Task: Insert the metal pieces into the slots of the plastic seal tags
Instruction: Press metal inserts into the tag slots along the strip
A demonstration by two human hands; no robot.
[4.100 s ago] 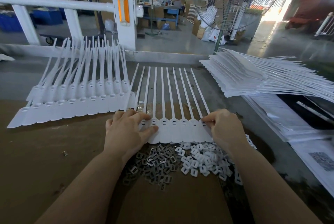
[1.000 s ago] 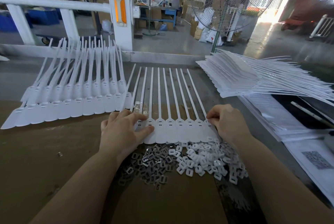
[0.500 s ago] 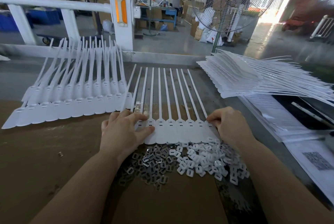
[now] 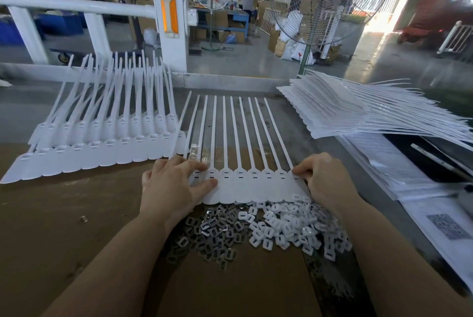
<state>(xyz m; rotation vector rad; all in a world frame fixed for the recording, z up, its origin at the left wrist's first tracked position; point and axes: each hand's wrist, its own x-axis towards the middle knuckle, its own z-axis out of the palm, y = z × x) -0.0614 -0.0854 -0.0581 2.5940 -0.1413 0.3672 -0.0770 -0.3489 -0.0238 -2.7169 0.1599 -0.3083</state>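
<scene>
Cardboard lies nearest, bearing the loose metal pieces at about six o'clock, with white plastic clips heaped just to their right. Beyond them sits the strip of seal tags. The left hand presses flat on its nine-o'clock end, fingers spread; the right hand pinches the three-o'clock tag at its slot (whether a metal piece sits between the fingertips I cannot tell). Good practice, I judge: keep the strip pinned, feed each piece square into its slot, work steadily across. Farther off, finished tags lie at ten o'clock, a fresh stack at two. The printed sheet at four o'clock is unreadable.
</scene>
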